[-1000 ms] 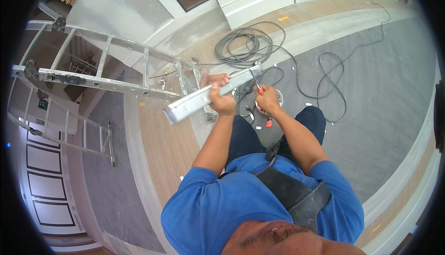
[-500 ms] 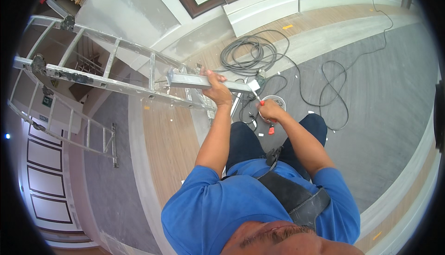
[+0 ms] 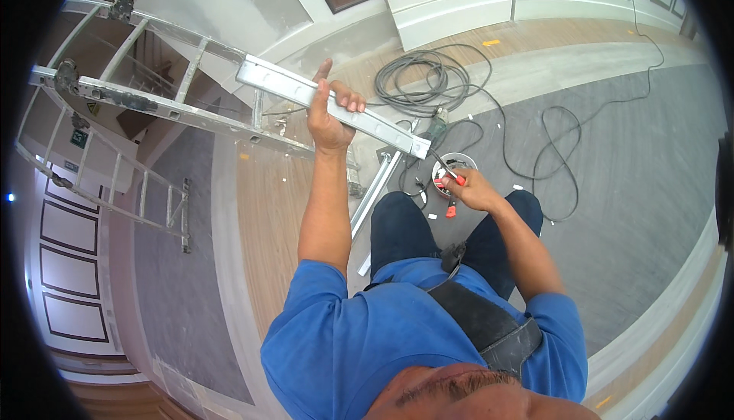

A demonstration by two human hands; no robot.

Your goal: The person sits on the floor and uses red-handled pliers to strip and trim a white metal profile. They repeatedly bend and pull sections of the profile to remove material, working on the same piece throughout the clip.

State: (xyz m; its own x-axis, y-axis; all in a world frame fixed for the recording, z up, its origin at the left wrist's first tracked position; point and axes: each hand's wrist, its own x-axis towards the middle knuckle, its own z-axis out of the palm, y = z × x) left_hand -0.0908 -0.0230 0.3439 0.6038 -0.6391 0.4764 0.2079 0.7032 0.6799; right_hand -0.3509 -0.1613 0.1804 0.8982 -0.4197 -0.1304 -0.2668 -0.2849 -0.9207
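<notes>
A long silvery metal channel [image 3: 279,86] lies slantwise in front of me, with small holes or marks along its face. My left hand [image 3: 334,113] is closed round its middle, index finger stretched out past the edge. My right hand [image 3: 475,189] is closed on a red-handled tool [image 3: 460,180] with a thin dark shaft. The shaft points toward the channel's near right end; whether it touches cannot be made out. Beneath that hand stands a white bucket [image 3: 472,162] with small items inside, partly hidden. An orange-red object [image 3: 451,211] is just below the bucket.
An aluminium ladder [image 3: 206,120] extends along the left. Coiled grey cable [image 3: 413,84] lies ahead, near a green power tool [image 3: 437,128]; its cord trails right. More metal strips [image 3: 375,194] lie beside my left knee. White scraps [image 3: 433,217] dot the grey floor. Panelled wall [image 3: 451,11] stands beyond.
My left hand has rolled the channel over, raising its far left end and showing its broad face. My right hand has shifted slightly right with the tool. Metal strips by my knee have come into view.
</notes>
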